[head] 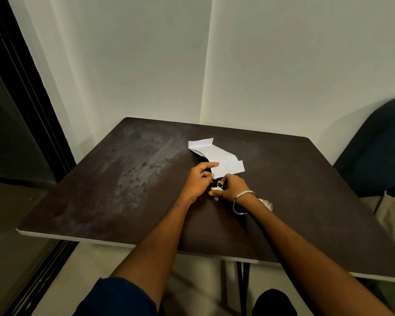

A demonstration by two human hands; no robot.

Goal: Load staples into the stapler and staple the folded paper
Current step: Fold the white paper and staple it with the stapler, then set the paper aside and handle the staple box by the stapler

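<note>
Right now the person is leaning both bare arms over the dark tabletop (128, 183), and the two hands are meeting near its middle. The left hand (200, 181) is lying at the near corner of the folded paper (217, 156); its thumb and forefinger are curling onto that corner and pinching it, while the other fingers (205, 175) are bending underneath. The paper is a white sheet, folded and creased, lying at a slant on the tabletop with its far end lifting a little and casting a dark shadow beside the left hand.

The right hand (232, 187) is sitting just beside the left, a little nearer the person, and its fingers are closing round a small yellow and black stapler (219, 185). Only a bit of the stapler is showing between the two hands, just below the pinched corner of the paper; whether it is touching the paper cannot be told. A metal bangle (245, 201) is circling the right wrist. Just behind that wrist a crumpled bit of clear wrapping (266, 202) is lying on the tabletop. A dark chair (379, 144) is standing at the right of the tabletop, against the pale wall (146, 53).
</note>
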